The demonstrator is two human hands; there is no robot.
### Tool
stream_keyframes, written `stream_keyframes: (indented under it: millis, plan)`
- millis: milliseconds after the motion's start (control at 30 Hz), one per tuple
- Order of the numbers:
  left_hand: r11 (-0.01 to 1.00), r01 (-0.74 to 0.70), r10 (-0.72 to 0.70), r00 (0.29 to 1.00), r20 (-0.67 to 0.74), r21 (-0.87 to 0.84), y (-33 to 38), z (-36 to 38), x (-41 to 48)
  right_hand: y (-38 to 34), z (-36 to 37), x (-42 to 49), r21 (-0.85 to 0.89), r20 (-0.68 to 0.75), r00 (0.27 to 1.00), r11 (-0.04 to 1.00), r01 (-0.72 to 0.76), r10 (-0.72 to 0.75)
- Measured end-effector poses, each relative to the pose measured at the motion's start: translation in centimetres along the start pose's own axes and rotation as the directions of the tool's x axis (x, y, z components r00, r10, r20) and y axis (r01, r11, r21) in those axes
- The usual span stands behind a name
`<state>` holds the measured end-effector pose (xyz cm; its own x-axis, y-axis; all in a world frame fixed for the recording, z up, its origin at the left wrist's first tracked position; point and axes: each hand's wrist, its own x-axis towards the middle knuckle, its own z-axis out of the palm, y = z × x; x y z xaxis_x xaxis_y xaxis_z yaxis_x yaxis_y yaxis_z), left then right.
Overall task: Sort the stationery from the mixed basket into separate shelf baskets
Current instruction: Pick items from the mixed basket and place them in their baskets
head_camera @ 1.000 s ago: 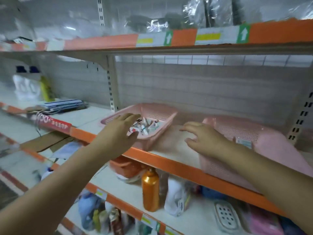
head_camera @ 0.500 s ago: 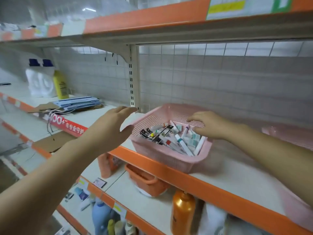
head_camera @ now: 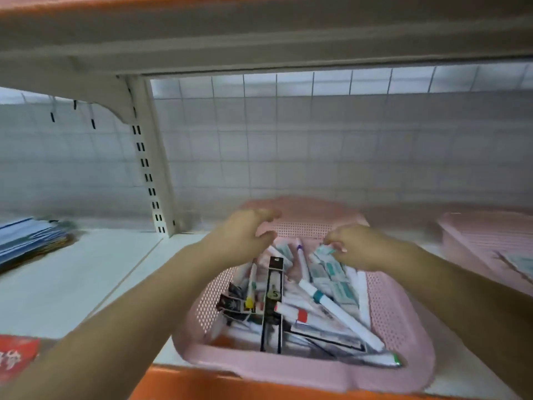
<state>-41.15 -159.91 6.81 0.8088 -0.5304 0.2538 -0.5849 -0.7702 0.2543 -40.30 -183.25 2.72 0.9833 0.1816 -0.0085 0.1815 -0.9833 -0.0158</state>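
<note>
Furthest left, a stack of blue-and-white paper booklets point(head_camera: 28, 241) lies on the white metal shelf point(head_camera: 86, 284). Next comes the left hand point(head_camera: 239, 235), poised over the far end of the pink perforated plastic basket point(head_camera: 403, 313) with fingers loosely bent and nothing in them. The basket sits at the shelf's front edge, heaped with mixed stationery. Its white marker pens point(head_camera: 340, 310) look light, stiff and smooth, likely to roll, so a mid-barrel pinch would suit. The teal-and-white wrapped packets point(head_camera: 331, 272) look flat, light and slick, best lifted by an edge. The right hand point(head_camera: 357, 249) curls down onto those packets; whether it has one pinched I cannot tell. A second pink plastic basket point(head_camera: 476, 235) waits furthest right.
</note>
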Motion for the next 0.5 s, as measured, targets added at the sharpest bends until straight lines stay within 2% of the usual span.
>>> stream_keyframes:
  millis: [100,200,267,433,500]
  plan:
    - [0.998,-0.066,0.066,0.989,0.132,-0.005,-0.8,1.5,4.4,-0.7,-0.4,0.4,0.064,0.003,0.995,0.993,-0.095,0.095]
    - [0.999,-0.037,0.044,0.964,0.264,-0.031,-2.3,3.7,7.5,-1.3,-0.7,1.1,0.152,-0.039,0.985,0.975,-0.161,0.169]
    - [0.998,-0.041,0.053,0.958,0.282,-0.050,-3.2,4.8,8.3,-1.6,0.0,1.8,0.130,-0.085,0.970,0.968,-0.216,0.228]
    - [0.984,-0.060,0.089,0.982,0.165,-0.170,-4.6,6.1,9.3,-2.8,2.0,2.1,0.126,-0.059,0.937,0.933,-0.336,0.346]
    - [0.977,-0.031,0.086,0.962,0.260,-0.211,-4.9,6.9,9.5,-3.3,2.2,2.2,0.072,-0.041,0.940,0.940,-0.335,0.338]
